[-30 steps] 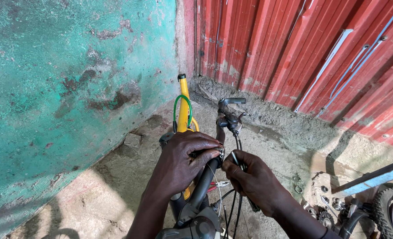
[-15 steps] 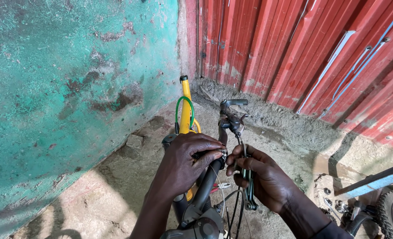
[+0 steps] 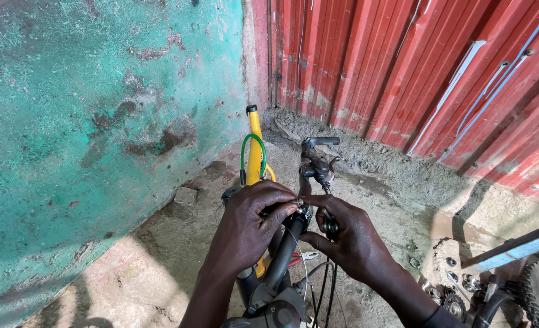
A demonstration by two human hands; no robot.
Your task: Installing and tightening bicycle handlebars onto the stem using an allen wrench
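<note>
Left hand (image 3: 245, 228) pinches thin cable end (image 3: 295, 203) at black handlebar (image 3: 284, 255), right hand (image 3: 348, 234) curled around brake lever clamp (image 3: 330, 226); cable still loose, fitting unfinished.

Both hands meet on the handlebar (image 3: 284, 252), wall (image 3: 87, 121) to the left, frame tube (image 3: 255, 146) behind.
</note>
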